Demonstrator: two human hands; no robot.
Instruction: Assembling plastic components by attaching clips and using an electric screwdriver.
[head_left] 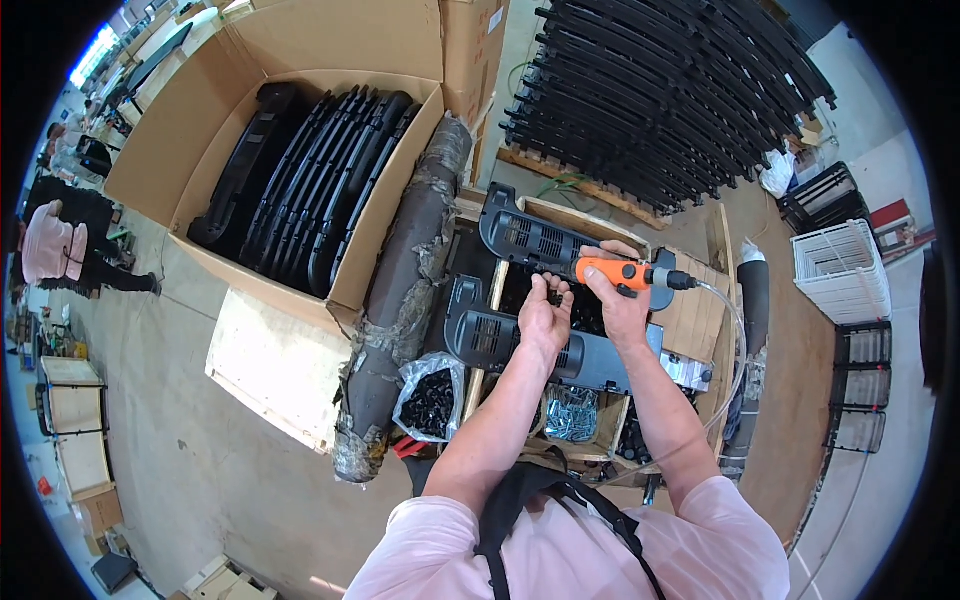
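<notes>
An orange and black air screwdriver (612, 273) lies sideways in my right hand (622, 300), its fingers wrapped round the body and its tip pointing left. A clear hose (738, 325) runs from its back end. My left hand (545, 318) is just left of the tip, fingers curled and pinched together; what they hold, if anything, is too small to make out. Beneath both hands lie black plastic panels with vent slots: one farther off (515, 230), one nearer (490, 340). The tool's tip is close to the far panel's near edge.
Bolts fill a wooden compartment (572, 413) near my body. A bag of black parts (432, 400) sits left of it. Farther left are a wrapped roll (400, 290) and a carton (345, 312) of black panels. Stacked black frames (660, 100) stand beyond. Another person (60, 245) is far left.
</notes>
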